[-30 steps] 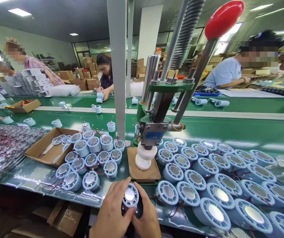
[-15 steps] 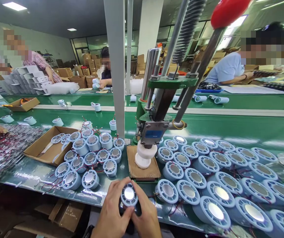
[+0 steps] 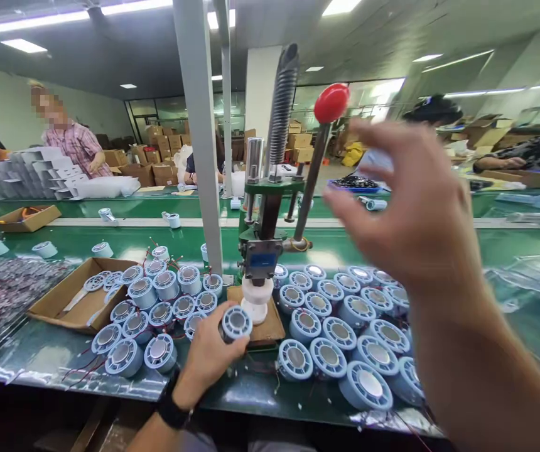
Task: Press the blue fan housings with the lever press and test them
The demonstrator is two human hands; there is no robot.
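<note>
My left hand (image 3: 213,345) is closed around a light-blue round housing (image 3: 237,322) with a silver disc in its slotted top ring. It holds the part just in front of the white press fixture (image 3: 255,301), under the ram of a green hand press (image 3: 270,188). Raised high at the right, my right hand (image 3: 406,194) is empty, with thumb and fingers apart and a little blurred. Its fingertips are close to the red knob (image 3: 331,103) on the press lever, with a gap between. The lever stands upright, tilted slightly right.
Similar blue housings with wires crowd the bench on the left (image 3: 159,351) and right (image 3: 329,356) of the press. A cardboard box (image 3: 44,307) holds blue rings. A grey post (image 3: 199,125) rises behind. Co-workers sit or stand across the green belt (image 3: 72,242).
Both hands were together on the housing near the bench edge. My left hand has carried it forward to the fixture, while my right hand let go and rose toward the red knob. The view tilted up.
</note>
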